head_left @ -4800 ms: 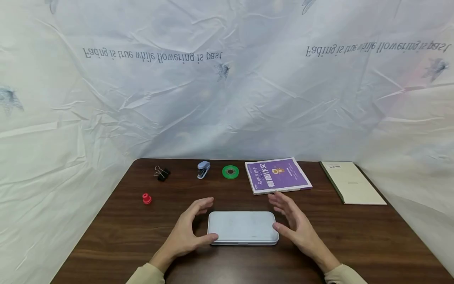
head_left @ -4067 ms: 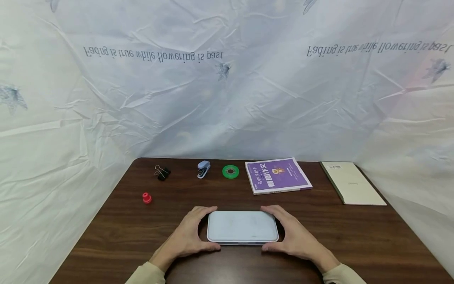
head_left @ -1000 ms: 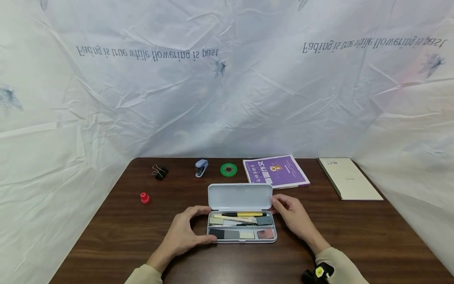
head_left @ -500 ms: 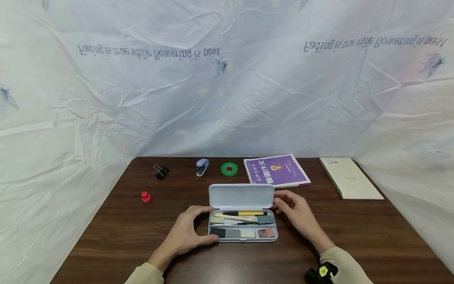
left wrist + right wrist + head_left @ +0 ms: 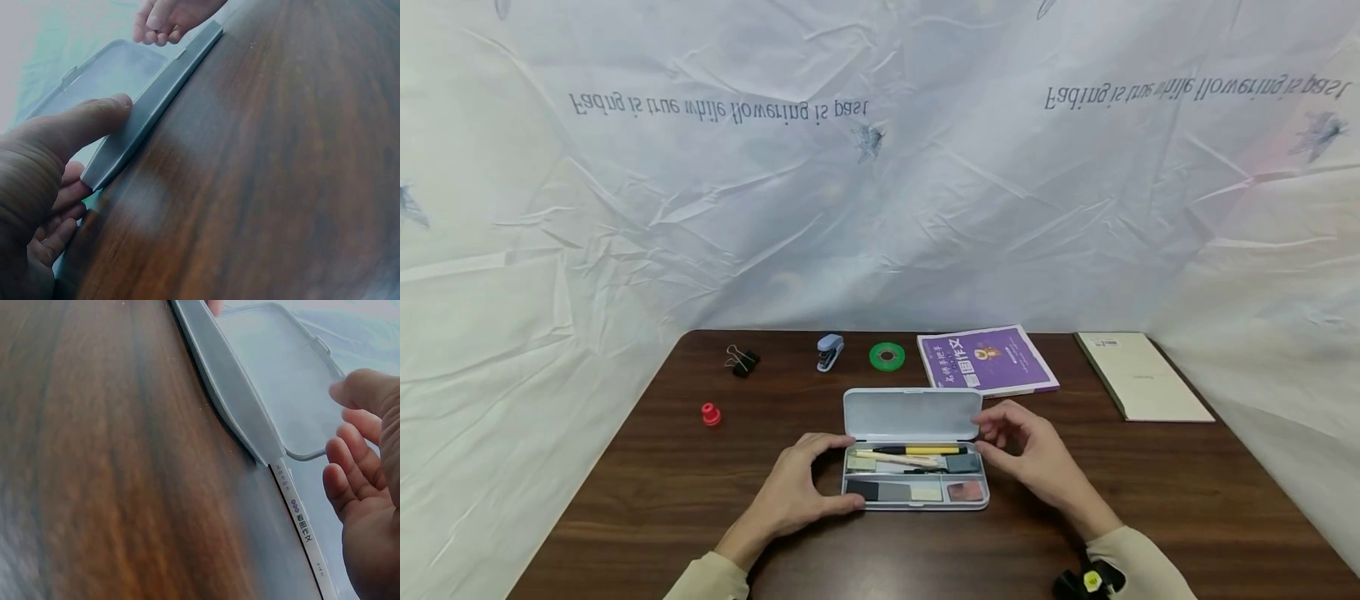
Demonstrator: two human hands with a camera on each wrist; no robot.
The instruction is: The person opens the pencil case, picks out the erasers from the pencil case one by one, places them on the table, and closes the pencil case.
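Observation:
A pale grey pencil case (image 5: 917, 507) lies on the table with its lid (image 5: 913, 414) raised and leaning back. Inside, a yellow and black pen (image 5: 928, 451) and other slim pens lie in the rear compartment beside small blocks. The front compartment holds a black block (image 5: 862, 490), a grey one, a whitish one and a pinkish one (image 5: 966, 491). My left hand (image 5: 793, 486) grips the case's left end, thumb at the front wall and fingers behind. My right hand (image 5: 1033, 454) hovers at the right end by the lid's edge, fingers loosely bent and holding nothing.
Behind the case lie a purple book (image 5: 992, 361), a green tape roll (image 5: 887, 357), a light blue stapler (image 5: 830, 352) and a black binder clip (image 5: 742, 362). A red knob-like piece (image 5: 711, 414) is at left, a cream notebook (image 5: 1142, 377) at far right. White sheeting surrounds the table.
The case was closed several seconds ago, and its lid now stands raised. My right hand has come away from the lid's right edge, its fingers loosened; my left hand keeps its grip.

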